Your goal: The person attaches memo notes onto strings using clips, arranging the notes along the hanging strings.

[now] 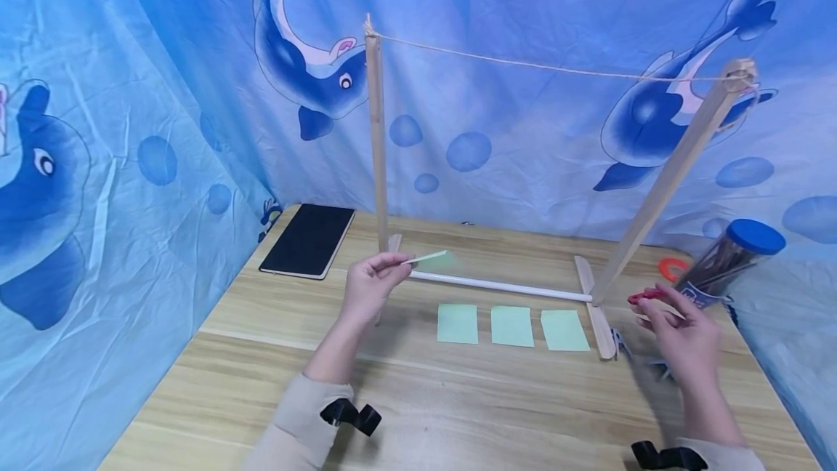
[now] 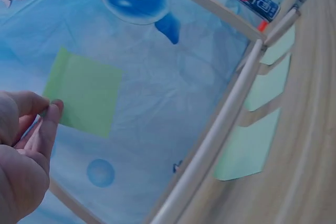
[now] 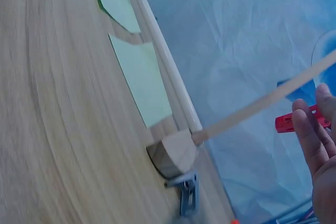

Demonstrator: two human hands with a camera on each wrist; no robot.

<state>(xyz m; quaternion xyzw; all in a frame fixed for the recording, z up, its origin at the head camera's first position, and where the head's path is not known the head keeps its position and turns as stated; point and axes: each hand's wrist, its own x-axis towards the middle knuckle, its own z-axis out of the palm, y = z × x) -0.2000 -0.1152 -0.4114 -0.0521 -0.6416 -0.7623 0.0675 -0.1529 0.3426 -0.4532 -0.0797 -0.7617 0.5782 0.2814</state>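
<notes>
While I have the left hand [image 1: 373, 286] pinching a green note [image 2: 90, 96] by one edge, the right hand [image 1: 686, 336] holds a red clip [image 1: 646, 296] at the note's 3 o'clock | string [image 1: 510, 60]: 1 o'clock, higher | I'd keep the sheet flat, fingertips clear.

Paper sheets [image 1: 512, 326] in row on table [image 1: 425, 405], before rod [image 1: 503, 287]; notebook [image 1: 310, 240] left of stand [image 1: 377, 137]; jar [image 1: 722, 264] right of stand

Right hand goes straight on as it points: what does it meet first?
Probably the right post, with the red clip in the right hand touching first. Depth is unclear; it might pass in front.
</notes>
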